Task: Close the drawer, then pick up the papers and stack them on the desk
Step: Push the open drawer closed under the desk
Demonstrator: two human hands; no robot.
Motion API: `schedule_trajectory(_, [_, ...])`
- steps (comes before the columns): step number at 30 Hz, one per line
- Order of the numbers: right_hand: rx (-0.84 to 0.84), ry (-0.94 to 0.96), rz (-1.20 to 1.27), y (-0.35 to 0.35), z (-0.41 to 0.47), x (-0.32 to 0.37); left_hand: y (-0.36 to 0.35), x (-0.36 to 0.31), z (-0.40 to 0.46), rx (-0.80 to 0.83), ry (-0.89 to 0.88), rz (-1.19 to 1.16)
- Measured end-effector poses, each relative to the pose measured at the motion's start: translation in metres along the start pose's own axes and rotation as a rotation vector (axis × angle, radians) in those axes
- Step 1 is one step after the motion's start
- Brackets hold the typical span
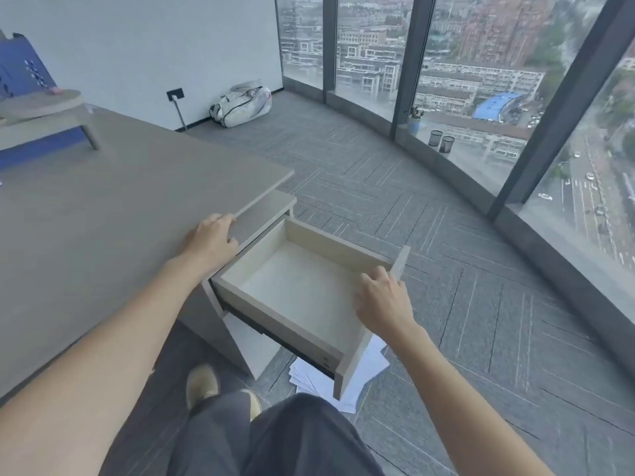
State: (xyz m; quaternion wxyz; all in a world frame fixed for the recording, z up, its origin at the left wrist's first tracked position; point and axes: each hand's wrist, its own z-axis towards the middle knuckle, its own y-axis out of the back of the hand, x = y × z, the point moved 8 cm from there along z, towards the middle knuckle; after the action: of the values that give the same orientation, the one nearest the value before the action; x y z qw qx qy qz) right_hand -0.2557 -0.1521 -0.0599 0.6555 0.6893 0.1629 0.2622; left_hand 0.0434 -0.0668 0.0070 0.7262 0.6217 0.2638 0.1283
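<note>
The light wooden drawer (261, 304) stands pulled far out from under the grey desk (103, 207), and nothing lies in it. My right hand (383, 300) rests over the drawer's front panel, fingers curled near its top edge. My left hand (211, 240) lies flat on the desk's edge beside the drawer. White papers (364, 371) lie fanned out on the carpet below the drawer, partly hidden by its front panel.
A small raised shelf (41, 104) stands on the desk at the back left. A white bag (242, 104) lies by the wall. Two mesh bins (441, 140) and a potted plant (415, 120) stand on the window sill. My shoe (202, 384) and legs are below.
</note>
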Motion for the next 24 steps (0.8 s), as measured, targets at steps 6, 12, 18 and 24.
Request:
schedule_trajectory(6, [0.092, -0.304, 0.190, -0.031, -0.007, -0.034, -0.017, 0.014, 0.011, 0.039, -0.006, 0.030])
schedule_trajectory(12, [0.217, -0.360, 0.317, -0.065, -0.007, -0.036, -0.035, 0.033, 0.021, 0.037, -0.049, 0.064])
schedule_trajectory(18, [0.200, -0.371, 0.423, -0.067, 0.002, -0.026, -0.032, 0.048, 0.029, 0.015, -0.093, 0.095])
schedule_trajectory(24, [0.196, -0.353, 0.759, -0.079, 0.019, -0.022, -0.033, 0.068, 0.032, 0.088, -0.130, 0.158])
